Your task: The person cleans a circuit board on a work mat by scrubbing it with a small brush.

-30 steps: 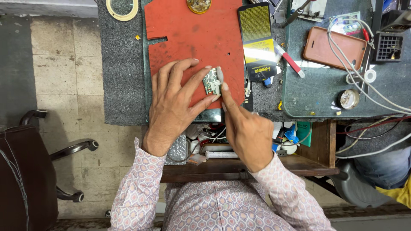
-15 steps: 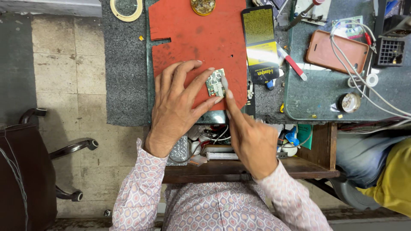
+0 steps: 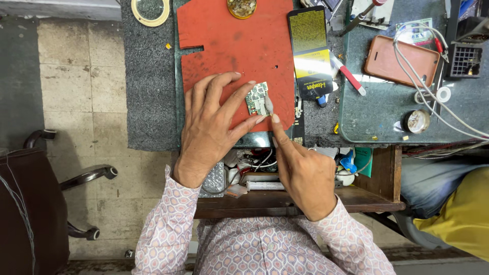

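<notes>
Tiled floor borders a grey bench (image 3: 147,102) where spread left-hand fingers (image 3: 224,97) pin a circuit board (image 3: 257,98).

A matt red rubber-like mat (image 3: 234,46), scuffed and stained, lies at upper centre on coarse grey felt (image 3: 147,91). The small circuit board (image 3: 256,98) shows green laminate with dull metal shields. Right of it, the glossy black card (image 3: 309,51) and smooth tan case (image 3: 400,60). Lower down, a worn wooden drawer (image 3: 285,201).

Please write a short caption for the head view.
Left hand steadies a small circuit board on a red mat; right hand applies tweezers.
</notes>
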